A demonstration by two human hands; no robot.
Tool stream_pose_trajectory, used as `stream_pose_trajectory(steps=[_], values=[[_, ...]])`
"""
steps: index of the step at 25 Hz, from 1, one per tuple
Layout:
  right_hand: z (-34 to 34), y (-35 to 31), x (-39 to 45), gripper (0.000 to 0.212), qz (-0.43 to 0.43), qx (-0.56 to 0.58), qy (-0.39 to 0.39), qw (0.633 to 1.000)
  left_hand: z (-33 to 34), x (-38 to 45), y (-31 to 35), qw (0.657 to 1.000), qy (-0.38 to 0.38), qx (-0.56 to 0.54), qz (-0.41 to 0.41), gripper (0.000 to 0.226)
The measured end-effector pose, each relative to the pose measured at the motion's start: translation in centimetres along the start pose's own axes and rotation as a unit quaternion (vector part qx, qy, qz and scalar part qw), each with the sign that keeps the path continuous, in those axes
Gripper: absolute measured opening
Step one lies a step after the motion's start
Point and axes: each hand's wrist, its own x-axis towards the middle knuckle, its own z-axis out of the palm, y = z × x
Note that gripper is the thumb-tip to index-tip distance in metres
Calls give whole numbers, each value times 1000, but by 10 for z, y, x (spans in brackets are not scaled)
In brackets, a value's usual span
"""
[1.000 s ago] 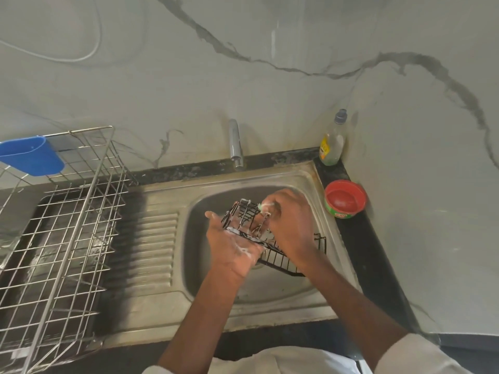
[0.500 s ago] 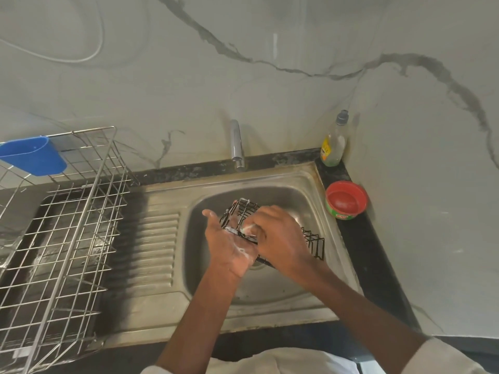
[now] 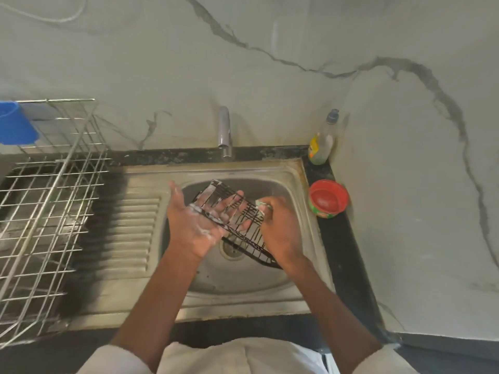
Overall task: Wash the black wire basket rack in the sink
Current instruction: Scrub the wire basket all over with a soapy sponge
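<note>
Black wire rack (image 3: 237,220) is held up over the sink bowl (image 3: 280,276), above the drain (image 3: 232,248), not resting on the bottom as far as I can tell. Long axis runs from far-left to near-right — the far-left end points toward the tap (image 3: 224,133) and sits higher, the near-right end dips toward the bowl and the right wrist. Tilted, so suds should run down and off, probably.

Left hand (image 3: 197,225) supports it from underneath, palm up, fingers (image 3: 232,205) stretched and slightly spread under the wires, thumb sticking up free on the left; foam on palm and wires. Likely held flat like that to act as a backing while the other hand scrubs.

Right hand (image 3: 280,233) is at the rack's right edge, fingers curled and pinching a small pale green-white scrubber (image 3: 262,205) against the wires. So: scrubbing step, soap on, no water seen running from the tap — rinse not yet done.

Further out: dish soap bottle (image 3: 322,141) in the back-right corner of the counter, red bowl (image 3: 328,199) just right of the sink rim, both within reach of the right hand. On the left, 1 big steel drying rack (image 3: 54,201) with a blue cup (image 3: 14,125) hung on its back edge — probable landing spot after rinsing. White sleeves at the bottom edge.
</note>
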Motion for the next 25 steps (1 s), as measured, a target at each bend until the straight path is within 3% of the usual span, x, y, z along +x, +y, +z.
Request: stream_pose_trajectory(steps=[4,7,12,18,22,25], values=[[3,-6,6,14,-8,-11,-38,999,1,3,8,999,5,34,16,96],[3,-7,14,14,53,120,-64,989,6,8,5,992,14,116,46,91],[18,-11,4,18,191,283,-58,938,-6,15,-14,956,29,274,100,76],[1,-11,0,24,277,428,-119,852,-21,11,-14,979,2,188,79,60],[-12,-9,3,15,262,410,-116,866,-21,11,-14,984,10,162,68,56],[-13,-9,4,16,279,435,-124,847,-19,8,-12,978,3,197,68,48]])
